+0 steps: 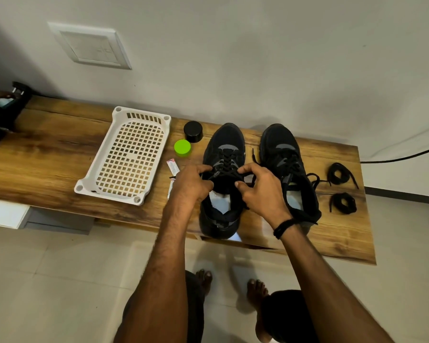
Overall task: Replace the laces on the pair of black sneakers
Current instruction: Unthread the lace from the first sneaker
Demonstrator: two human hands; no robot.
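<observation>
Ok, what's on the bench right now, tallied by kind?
Black sneakers: 2
Coiled black laces: 2
White basket: 1
Black round container: 1
Green round container: 1
Small packets: 1 clear, possibly a second beside the left hand
Total: 8 sure
Threaded laces: not counted.

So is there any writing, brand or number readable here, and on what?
No text reads clearly.
Pink-and-white packet: printed, but too blurred to read.
Wall plate: faint marks, unreadable.
Left sneaker, right sneaker, green jar, black jar: no lettering visible.
</observation>
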